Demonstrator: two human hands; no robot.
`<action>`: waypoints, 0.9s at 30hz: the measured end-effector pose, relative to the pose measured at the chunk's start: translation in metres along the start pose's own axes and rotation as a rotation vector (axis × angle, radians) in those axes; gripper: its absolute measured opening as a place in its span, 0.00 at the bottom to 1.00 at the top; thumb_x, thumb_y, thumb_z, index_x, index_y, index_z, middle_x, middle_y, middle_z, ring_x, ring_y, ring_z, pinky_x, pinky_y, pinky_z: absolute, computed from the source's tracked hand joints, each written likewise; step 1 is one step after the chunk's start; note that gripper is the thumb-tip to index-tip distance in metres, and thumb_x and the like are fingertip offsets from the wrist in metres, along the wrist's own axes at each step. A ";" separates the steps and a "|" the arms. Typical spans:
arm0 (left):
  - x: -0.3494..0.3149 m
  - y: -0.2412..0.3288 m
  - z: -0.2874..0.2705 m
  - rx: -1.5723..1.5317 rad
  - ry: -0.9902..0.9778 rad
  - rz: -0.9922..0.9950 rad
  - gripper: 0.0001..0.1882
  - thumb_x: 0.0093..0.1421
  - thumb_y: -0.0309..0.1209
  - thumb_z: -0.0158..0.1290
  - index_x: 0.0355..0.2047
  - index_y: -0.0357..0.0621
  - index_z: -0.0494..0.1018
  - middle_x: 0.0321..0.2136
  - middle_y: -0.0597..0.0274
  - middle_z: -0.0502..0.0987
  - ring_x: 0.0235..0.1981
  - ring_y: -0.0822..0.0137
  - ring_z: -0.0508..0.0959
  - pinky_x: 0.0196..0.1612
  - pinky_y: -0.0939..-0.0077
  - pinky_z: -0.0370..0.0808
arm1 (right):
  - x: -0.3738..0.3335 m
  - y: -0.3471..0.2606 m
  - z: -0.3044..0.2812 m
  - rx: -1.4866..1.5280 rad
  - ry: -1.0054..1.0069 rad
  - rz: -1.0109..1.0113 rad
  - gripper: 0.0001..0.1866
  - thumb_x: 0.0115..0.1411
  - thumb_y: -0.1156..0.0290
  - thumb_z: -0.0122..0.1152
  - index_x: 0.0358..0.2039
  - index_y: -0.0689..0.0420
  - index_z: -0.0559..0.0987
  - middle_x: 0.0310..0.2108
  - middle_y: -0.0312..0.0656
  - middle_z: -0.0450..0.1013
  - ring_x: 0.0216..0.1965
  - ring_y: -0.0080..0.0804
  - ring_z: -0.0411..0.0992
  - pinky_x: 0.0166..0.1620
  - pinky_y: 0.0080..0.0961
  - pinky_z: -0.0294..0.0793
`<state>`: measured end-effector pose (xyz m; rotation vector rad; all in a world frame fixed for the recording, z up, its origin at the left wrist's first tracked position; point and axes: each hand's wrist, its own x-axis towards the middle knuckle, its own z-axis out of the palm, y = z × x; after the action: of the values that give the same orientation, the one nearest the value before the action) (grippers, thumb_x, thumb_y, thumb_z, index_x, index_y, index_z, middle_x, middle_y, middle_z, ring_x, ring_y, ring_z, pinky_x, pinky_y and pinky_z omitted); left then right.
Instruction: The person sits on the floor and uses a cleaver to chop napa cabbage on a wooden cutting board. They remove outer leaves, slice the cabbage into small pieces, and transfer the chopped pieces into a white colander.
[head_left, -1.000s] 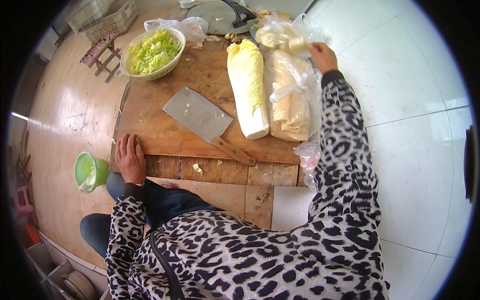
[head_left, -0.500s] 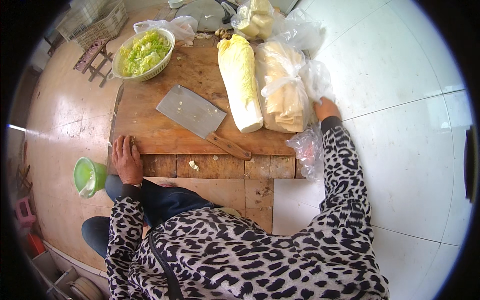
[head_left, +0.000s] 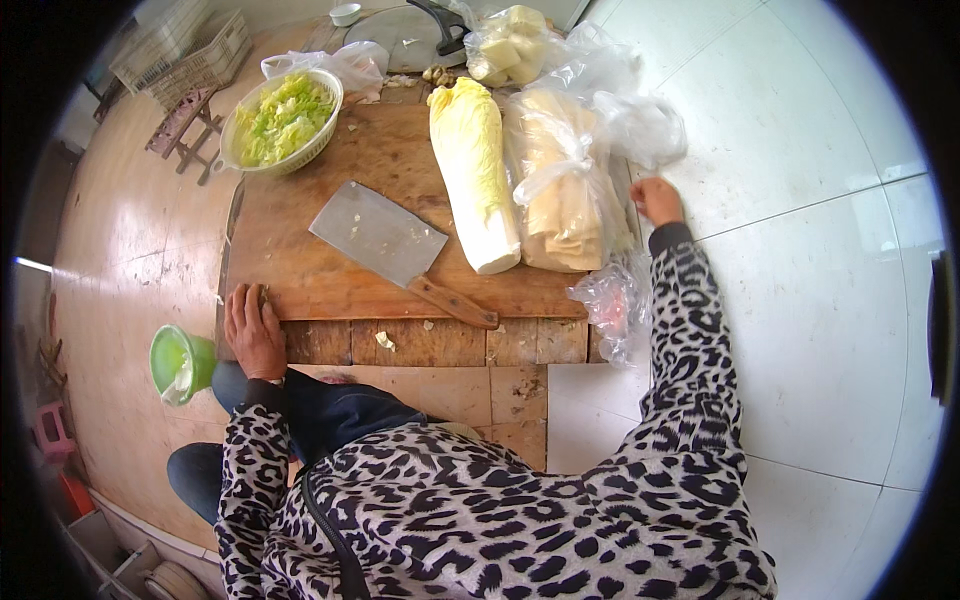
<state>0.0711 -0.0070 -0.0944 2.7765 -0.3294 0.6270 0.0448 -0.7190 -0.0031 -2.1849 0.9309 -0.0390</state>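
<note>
My left hand point(head_left: 257, 330) rests at the near left corner of the wooden cutting board point(head_left: 290, 250), fingers stretched over its edge. At the board's right edge, my right hand point(head_left: 658, 201) is curled beside a clear plastic bag of pale tan sheets point(head_left: 565, 200); whether its fingers hold anything is hidden. A cleaver point(head_left: 378, 235) lies flat on the board, its wooden handle pointing toward me. Between cleaver and bag lies a napa cabbage point(head_left: 470, 170), white base toward me. Chopped leaves fill a white colander point(head_left: 330, 135) at the far left corner.
A green bucket point(head_left: 190, 375) stands left of my knee. Beyond the board are a bag of pale chunks point(head_left: 508, 50), a round lid point(head_left: 400, 35) and a white plastic bag point(head_left: 345, 65). A crumpled clear bag point(head_left: 612, 300) hangs by the near right corner.
My right hand has shifted slightly away from me, and the loose plastic flap beside it has moved farther off. The whole view has tilted a little; my left hand stays at the board's corner.
</note>
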 end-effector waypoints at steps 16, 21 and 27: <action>0.000 0.005 -0.003 0.041 0.015 -0.026 0.21 0.70 0.36 0.49 0.61 0.46 0.70 0.63 0.54 0.69 0.67 0.49 0.63 0.69 0.55 0.58 | 0.008 -0.029 0.025 -0.581 -0.064 -0.040 0.30 0.55 0.54 0.71 0.49 0.66 0.80 0.43 0.50 0.80 0.42 0.39 0.79 0.49 0.31 0.76; 0.001 0.002 0.001 0.044 0.016 -0.036 0.20 0.69 0.36 0.50 0.60 0.48 0.71 0.63 0.56 0.69 0.67 0.51 0.64 0.68 0.55 0.58 | -0.028 -0.052 -0.025 0.004 -0.208 0.033 0.33 0.54 0.55 0.73 0.51 0.69 0.78 0.46 0.51 0.79 0.42 0.39 0.79 0.49 0.29 0.76; 0.000 0.001 0.001 0.007 0.020 -0.040 0.21 0.68 0.35 0.52 0.59 0.47 0.71 0.62 0.54 0.70 0.67 0.50 0.64 0.68 0.55 0.59 | -0.081 -0.101 -0.061 0.502 -0.288 -0.030 0.32 0.59 0.62 0.72 0.56 0.71 0.72 0.44 0.47 0.79 0.42 0.32 0.80 0.45 0.26 0.80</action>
<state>0.0711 -0.0080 -0.0957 2.7747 -0.2673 0.6470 0.0287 -0.6600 0.1267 -1.6841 0.6414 0.0254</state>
